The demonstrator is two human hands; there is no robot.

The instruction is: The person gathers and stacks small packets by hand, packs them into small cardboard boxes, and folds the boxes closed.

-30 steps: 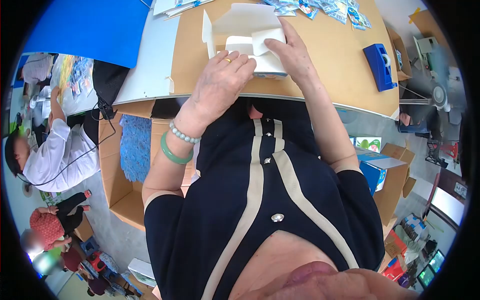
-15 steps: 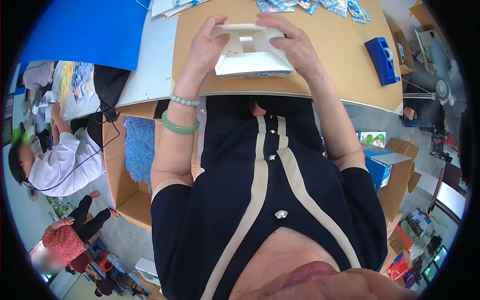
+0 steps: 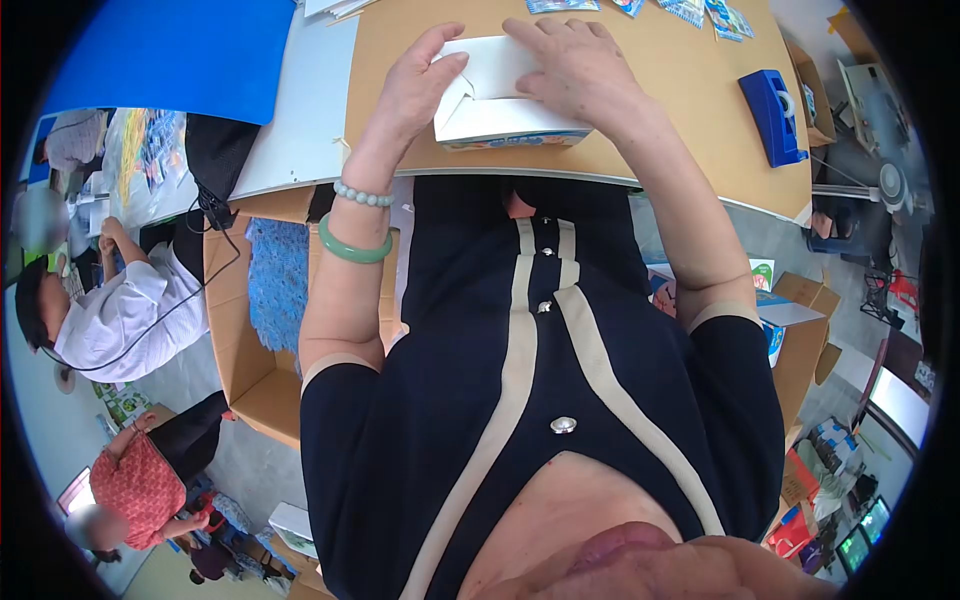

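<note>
A small cardboard box [image 3: 512, 128], white inside with a blue printed side facing me, rests near the front edge of the brown table surface. My left hand [image 3: 425, 85] grips its left end, thumb over the rim and fingers outside. Over the right end lies my right hand [image 3: 580, 75], its thumb reaching into the opening and its fingers toward the far wall. That hand hides the box's right end and part of the inside. A beaded bracelet [image 3: 364, 194] and a green bangle [image 3: 355, 244] are on my left arm.
A blue tape dispenser [image 3: 772, 118] stands at the table's right. Several printed packets [image 3: 728, 20] lie at the far edge. A blue panel [image 3: 180, 60] covers the far left. Open cartons [image 3: 262, 385] stand below the table. People [image 3: 135, 285] are at left.
My right hand has moved inward over the box, and its thumb now reaches into the opening. The flaps that stood inside are less visible. My left hand stays at the left end.
</note>
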